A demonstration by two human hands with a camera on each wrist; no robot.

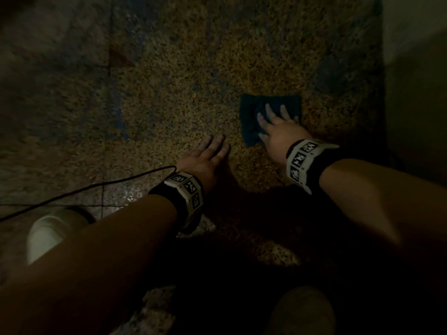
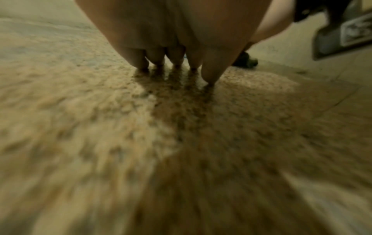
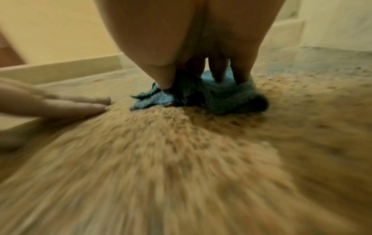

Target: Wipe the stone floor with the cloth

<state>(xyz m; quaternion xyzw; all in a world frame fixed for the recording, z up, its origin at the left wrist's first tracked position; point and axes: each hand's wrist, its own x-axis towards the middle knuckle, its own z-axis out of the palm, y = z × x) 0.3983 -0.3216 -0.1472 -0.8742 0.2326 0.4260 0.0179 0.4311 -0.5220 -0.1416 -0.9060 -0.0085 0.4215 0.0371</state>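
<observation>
A dark blue cloth (image 1: 250, 112) lies crumpled on the speckled brown stone floor (image 1: 179, 93), right of centre. My right hand (image 1: 275, 122) presses down on the cloth with its fingers spread and straight; in the right wrist view the fingertips (image 3: 219, 74) dig into the bunched blue cloth (image 3: 223, 98). My left hand (image 1: 208, 153) rests flat on the bare floor a little to the left of the cloth, fingers together and straight, holding nothing. In the left wrist view its fingertips (image 2: 159, 62) touch the stone, and a bit of the cloth (image 2: 244, 61) shows beyond them.
A pale wall (image 1: 416, 93) with a skirting runs along the right, close to the cloth. A thin black cable (image 1: 96, 187) trails left from my left wrist. A white shoe (image 1: 46, 233) stands at the lower left, and a knee (image 1: 302, 310) is at the bottom.
</observation>
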